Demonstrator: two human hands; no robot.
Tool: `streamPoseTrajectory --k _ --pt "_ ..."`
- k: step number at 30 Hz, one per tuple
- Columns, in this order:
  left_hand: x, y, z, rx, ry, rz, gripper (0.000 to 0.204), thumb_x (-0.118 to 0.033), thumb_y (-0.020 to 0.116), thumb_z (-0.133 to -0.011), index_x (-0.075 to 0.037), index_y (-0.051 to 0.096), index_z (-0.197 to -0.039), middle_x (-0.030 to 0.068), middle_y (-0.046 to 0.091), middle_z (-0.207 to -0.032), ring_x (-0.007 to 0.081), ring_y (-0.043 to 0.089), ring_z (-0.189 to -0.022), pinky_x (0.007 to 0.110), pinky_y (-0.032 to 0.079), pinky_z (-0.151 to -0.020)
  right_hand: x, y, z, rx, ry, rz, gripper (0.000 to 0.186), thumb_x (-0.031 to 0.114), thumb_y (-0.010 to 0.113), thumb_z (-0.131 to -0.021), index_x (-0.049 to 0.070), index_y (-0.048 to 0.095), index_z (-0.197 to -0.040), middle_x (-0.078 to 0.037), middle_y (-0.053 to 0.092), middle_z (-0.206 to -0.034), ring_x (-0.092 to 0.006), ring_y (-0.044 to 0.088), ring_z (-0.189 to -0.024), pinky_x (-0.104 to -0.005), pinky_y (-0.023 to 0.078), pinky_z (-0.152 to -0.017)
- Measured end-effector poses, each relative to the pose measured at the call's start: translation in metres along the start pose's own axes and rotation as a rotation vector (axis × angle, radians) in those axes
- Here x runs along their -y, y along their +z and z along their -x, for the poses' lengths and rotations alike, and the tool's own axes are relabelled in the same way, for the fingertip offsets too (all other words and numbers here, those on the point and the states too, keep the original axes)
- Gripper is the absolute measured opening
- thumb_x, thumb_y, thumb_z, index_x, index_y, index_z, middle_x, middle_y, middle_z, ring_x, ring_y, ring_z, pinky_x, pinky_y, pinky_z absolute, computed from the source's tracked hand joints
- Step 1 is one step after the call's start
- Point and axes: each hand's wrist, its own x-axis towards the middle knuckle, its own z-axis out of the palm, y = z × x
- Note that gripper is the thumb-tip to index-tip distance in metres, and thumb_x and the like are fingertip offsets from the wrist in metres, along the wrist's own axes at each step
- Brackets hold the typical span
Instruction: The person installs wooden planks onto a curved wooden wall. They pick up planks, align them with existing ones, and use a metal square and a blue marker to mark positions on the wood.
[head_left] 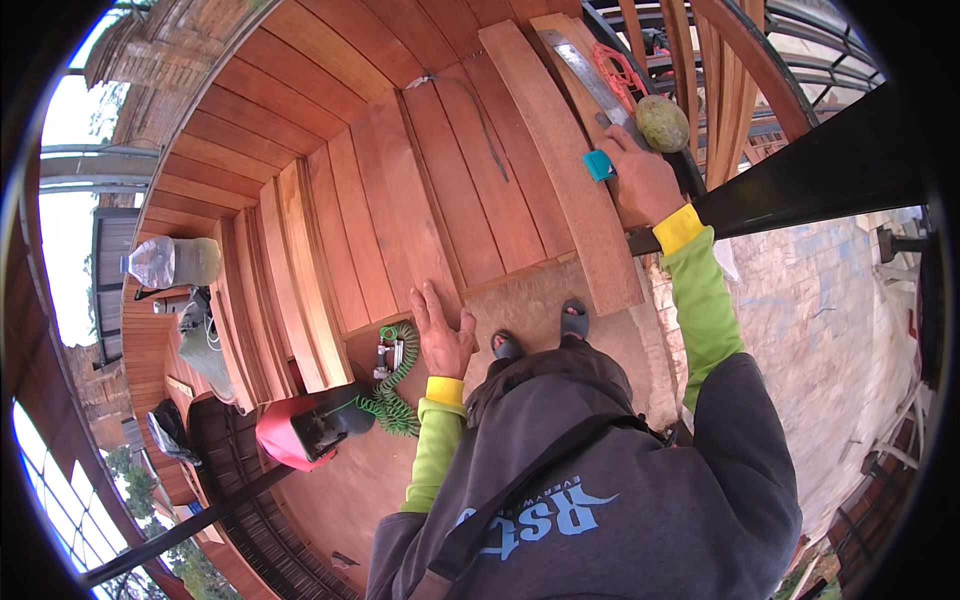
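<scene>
My left hand rests with fingers apart on the lower end of a wide reddish plank. My right hand is at the upper right, fingers curled over the handle end of a metal ruler; whether it grips the ruler I cannot make out. A small teal object is against that hand's thumb side. A greenish oval fruit-like object and a red tool lie just beside the ruler. A long loose board lies just left of these, and a thin dark strip is on the planking.
Loose boards stand at left beside a plastic jug. A green coiled hose and red container are by my left side. A black metal beam crosses at right. My sandalled feet show on the floor.
</scene>
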Motion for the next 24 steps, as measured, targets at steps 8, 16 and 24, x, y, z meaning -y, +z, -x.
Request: streamPoseTrajectory --k 8,16,24 --pt "0.009 -0.005 0.0 -0.009 0.027 0.054 0.072 -0.023 0.066 -0.083 0.0 0.03 -0.141 0.0335 0.035 -0.138 0.0424 0.047 -0.121 0.041 0.045 -0.094 0.009 -0.03 0.005 -0.118 -0.151 -0.004 0.047 -0.004 0.053 -0.076 0.01 0.045 -0.12 -0.011 0.053 -0.124 -0.0344 0.06 -0.097 -0.0434 0.05 -0.075" --pt "0.004 -0.053 -0.019 0.015 -0.088 0.425 0.051 -0.033 0.057 -0.093 0.008 0.05 -0.122 0.0266 0.056 -0.118 0.0358 0.057 -0.108 0.038 0.047 -0.089 0.103 -0.088 0.08 -0.304 -0.083 -0.652 0.058 -0.001 0.071 -0.071 0.007 0.05 -0.125 -0.007 0.061 -0.115 -0.0176 0.063 -0.095 -0.0258 0.051 -0.076" --pt "-0.009 -0.108 -0.073 0.503 -0.374 1.577 0.053 -0.045 0.04 -0.097 0.003 0.05 -0.118 0.0165 0.064 -0.095 0.0233 0.064 -0.087 0.035 0.052 -0.075 0.264 -0.017 0.157 0.069 -0.117 -1.388 0.054 -0.006 0.069 -0.074 0.003 0.048 -0.123 -0.012 0.057 -0.122 -0.0161 0.055 -0.107 -0.0293 0.043 -0.093"
